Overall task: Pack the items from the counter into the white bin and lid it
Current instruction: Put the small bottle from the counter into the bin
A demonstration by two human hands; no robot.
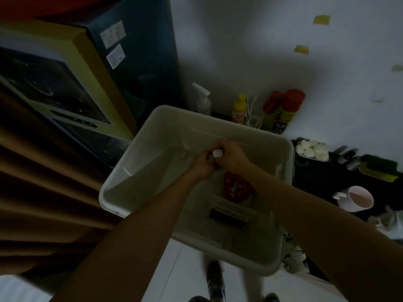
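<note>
Both hands are inside the white bin [113, 188]. The fingers of my left hand [204, 165] and right hand [231, 156] are curled round a small white-capped bottle [217, 153], just beyond a red packet [237, 189] on the bin floor. Risk: set down upright in this poor light, the bottle could topple. A mug [357, 199] stands unpacked on the desk [316, 184].

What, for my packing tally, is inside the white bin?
Red packet, dark-labelled package; left hand and right hand grip a white-capped item. Forearms cover part of the bin floor.
</note>
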